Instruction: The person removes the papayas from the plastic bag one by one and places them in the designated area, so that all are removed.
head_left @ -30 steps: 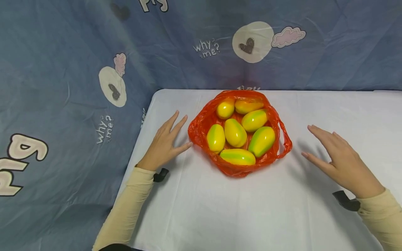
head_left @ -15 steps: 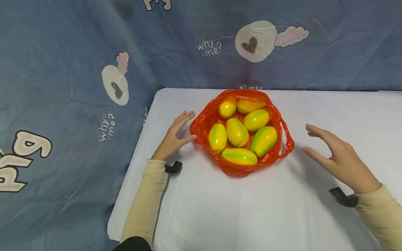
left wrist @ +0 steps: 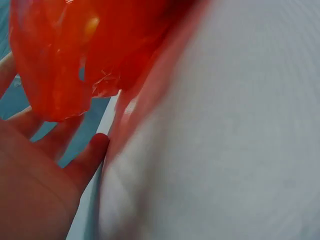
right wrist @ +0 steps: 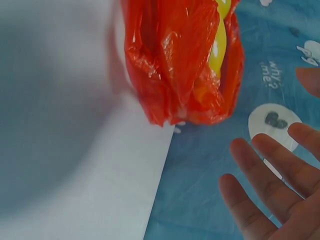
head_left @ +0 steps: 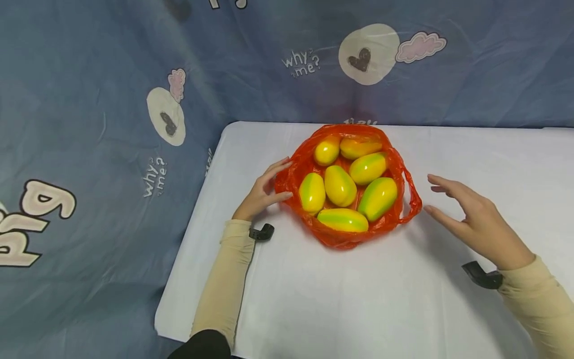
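Note:
A red plastic bag (head_left: 309,224) stands with its mouth wide, holding several shiny yellow-green mangoes (head_left: 340,186). At the bag's left side is my left hand (head_left: 262,194), thumb and fingers apart around the rim. The left wrist view puts the bag's edge (left wrist: 57,100) in front of the fingers; whether they touch it is hard to tell. My right hand (head_left: 484,227) hovers to the right of the bag's handle loop (head_left: 413,202), apart from it. Its fingers (right wrist: 270,185) are spread with nothing between them.
The bag rests on a white-covered table (head_left: 350,299). Blue printed cloth (head_left: 251,65) hangs behind the table and along its left side. A dark strap-like piece (head_left: 262,233) is at the left wrist, and a similar piece (head_left: 482,275) at the right.
My left hand has moved right and reached the bag's left rim. My right hand has come slightly left toward the bag. The bag and mangoes keep their place on the table.

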`<state>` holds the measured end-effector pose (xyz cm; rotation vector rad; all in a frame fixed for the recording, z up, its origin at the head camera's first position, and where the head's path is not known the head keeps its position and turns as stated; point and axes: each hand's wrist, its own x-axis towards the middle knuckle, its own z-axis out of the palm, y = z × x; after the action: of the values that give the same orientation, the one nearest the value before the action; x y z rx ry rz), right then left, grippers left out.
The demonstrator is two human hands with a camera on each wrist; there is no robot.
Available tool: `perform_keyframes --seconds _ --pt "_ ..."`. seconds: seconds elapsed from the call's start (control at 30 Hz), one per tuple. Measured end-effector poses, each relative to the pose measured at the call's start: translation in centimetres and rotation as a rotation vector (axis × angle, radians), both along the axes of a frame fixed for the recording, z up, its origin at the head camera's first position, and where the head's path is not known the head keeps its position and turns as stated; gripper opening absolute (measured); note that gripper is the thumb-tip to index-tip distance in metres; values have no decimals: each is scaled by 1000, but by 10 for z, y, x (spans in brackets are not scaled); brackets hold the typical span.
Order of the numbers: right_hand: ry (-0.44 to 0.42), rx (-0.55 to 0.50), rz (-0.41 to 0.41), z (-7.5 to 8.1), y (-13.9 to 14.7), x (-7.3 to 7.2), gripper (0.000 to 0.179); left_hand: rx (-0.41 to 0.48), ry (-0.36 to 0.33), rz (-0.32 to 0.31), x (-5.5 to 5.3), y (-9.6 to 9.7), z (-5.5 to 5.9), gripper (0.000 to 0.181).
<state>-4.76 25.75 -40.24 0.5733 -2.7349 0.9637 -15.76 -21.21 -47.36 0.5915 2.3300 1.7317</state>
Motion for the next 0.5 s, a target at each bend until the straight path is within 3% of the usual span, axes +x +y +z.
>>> perform_keyframes --seconds 0.27,0.5 --pt "-23 8 42 3 -9 -4 84 143 -128 -38 0 -4 -3 80" --pt "-42 -32 106 10 -22 -18 81 207 -135 -58 -2 -3 -3 77"
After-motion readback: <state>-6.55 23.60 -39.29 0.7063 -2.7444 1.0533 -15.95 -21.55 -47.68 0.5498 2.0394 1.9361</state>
